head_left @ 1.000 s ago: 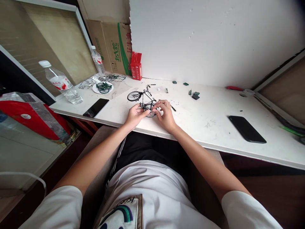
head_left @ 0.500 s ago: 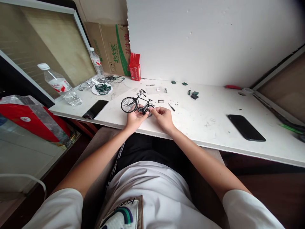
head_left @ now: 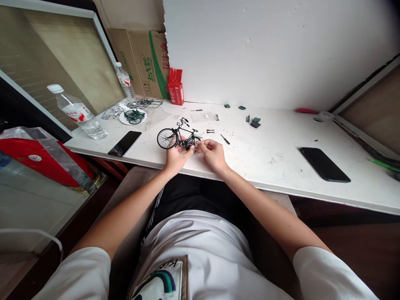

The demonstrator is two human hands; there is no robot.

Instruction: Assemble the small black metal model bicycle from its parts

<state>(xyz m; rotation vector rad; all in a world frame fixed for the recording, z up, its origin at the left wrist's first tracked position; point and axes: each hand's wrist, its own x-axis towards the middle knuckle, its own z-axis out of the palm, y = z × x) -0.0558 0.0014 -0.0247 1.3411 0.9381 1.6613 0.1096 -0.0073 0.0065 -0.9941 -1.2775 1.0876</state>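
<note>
A black model bicycle [head_left: 183, 135] is held over the front part of the desk, its front wheel to the left and its handlebar up. My left hand [head_left: 177, 157] is closed around its lower middle, near the pedals and rear wheel. At the rear wheel, the thumb and forefinger of my right hand [head_left: 213, 153] are pinched together. Whether a small part sits between those fingertips is too small to tell. Just beyond my right hand lie a small dark bracket-like part [head_left: 210, 131] and a small dark screwdriver-like tool [head_left: 225, 139].
On the white desk [head_left: 262, 162] lie a phone [head_left: 125, 143] at left and a black phone-like slab [head_left: 325, 164] at right. Water bottles [head_left: 79, 114], a plate of green bicycle parts [head_left: 134, 117] and a red box [head_left: 176, 87] stand farther back. Several dark green pieces [head_left: 255, 123] lie beyond.
The view has shifted slightly. Both hands stay at the bicycle, with the right fingertips still at its rear wheel; the grip looks the same.
</note>
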